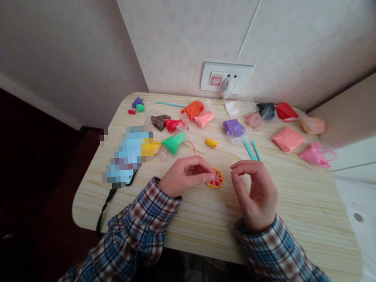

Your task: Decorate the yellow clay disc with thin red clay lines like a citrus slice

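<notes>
A small round clay pizza [217, 179], yellow-rimmed with red and pink on top, lies on the wooden table before me. My left hand [188, 174] reaches over its left edge, thumb and forefinger pinched together; anything between them is too small to make out. Just right of the pizza and apart from it, my right hand [257, 192] is curled with thumb and fingertips meeting. What those fingertips hold, if anything, does not show. Behind my left hand lies a thin pink clay strand [193, 147]. A yellow clay roll [211, 143] sits beyond the pizza.
Bags of coloured clay spread across the table [294, 193], including green [174, 143], purple [234, 128] and pink [316, 154]. Teal modelling tools [249, 149] lie behind my right hand. Clay grapes [137, 102] sit back left. A blurred blue object [129, 151] with a black strap lies left.
</notes>
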{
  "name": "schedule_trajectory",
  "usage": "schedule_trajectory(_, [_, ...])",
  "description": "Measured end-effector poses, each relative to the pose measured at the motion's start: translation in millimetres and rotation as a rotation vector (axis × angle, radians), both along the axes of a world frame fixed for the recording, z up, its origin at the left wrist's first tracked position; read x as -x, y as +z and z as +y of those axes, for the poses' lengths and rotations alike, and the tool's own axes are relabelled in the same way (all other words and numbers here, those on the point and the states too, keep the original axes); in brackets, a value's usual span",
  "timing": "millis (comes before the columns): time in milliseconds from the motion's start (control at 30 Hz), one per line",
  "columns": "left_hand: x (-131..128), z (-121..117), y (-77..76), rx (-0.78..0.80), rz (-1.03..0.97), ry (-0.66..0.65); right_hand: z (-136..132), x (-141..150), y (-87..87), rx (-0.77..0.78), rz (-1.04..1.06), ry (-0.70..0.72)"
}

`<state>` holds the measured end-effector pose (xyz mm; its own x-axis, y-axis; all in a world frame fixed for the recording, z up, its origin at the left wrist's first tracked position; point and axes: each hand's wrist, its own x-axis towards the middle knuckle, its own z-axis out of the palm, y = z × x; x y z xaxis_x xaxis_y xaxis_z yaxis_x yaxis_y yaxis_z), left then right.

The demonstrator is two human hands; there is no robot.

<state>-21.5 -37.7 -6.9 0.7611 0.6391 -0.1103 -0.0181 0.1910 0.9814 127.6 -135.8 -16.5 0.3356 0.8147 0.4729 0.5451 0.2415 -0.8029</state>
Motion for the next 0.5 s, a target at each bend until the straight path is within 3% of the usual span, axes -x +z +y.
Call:
schedule_trajectory(300, [2.7, 2.9, 1.0, 0.033, 0.009, 0.129, 2.0, -4.6, -12.1, 0.166, 0.509, 0.016])
schedule_trajectory(500, [2.5, 2.7, 0.3, 0.028, 0.021, 0.125, 3.5, -5.0, -11.4, 0.188, 0.612, 0.014])
